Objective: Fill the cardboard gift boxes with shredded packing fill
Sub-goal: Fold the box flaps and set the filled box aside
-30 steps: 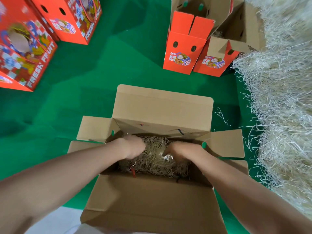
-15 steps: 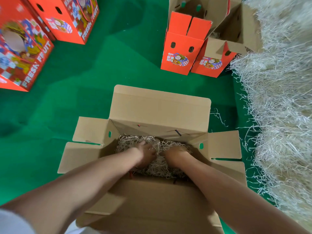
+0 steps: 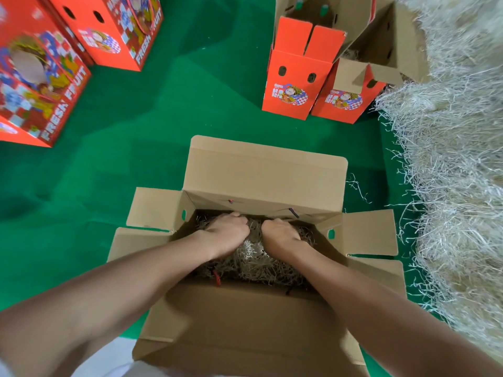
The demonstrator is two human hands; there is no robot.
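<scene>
Inside the upward-facing box (image 3: 261, 170), long side left-to-right, left hand (image 3: 225, 233) and right hand (image 3: 281, 233) clutch shredded fill (image 3: 253, 263).

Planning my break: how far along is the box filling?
Two closed boxes on the left look finished. In hand: the left hand and right hand are down in the fill of the front box. Left to do: two open boxes at the back, beside the pile.

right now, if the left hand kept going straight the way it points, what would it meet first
Probably the far wall of the open box. The left hand points away from the person, fingertips close to that wall, with shredded fill under it. Depth is unclear.
</scene>
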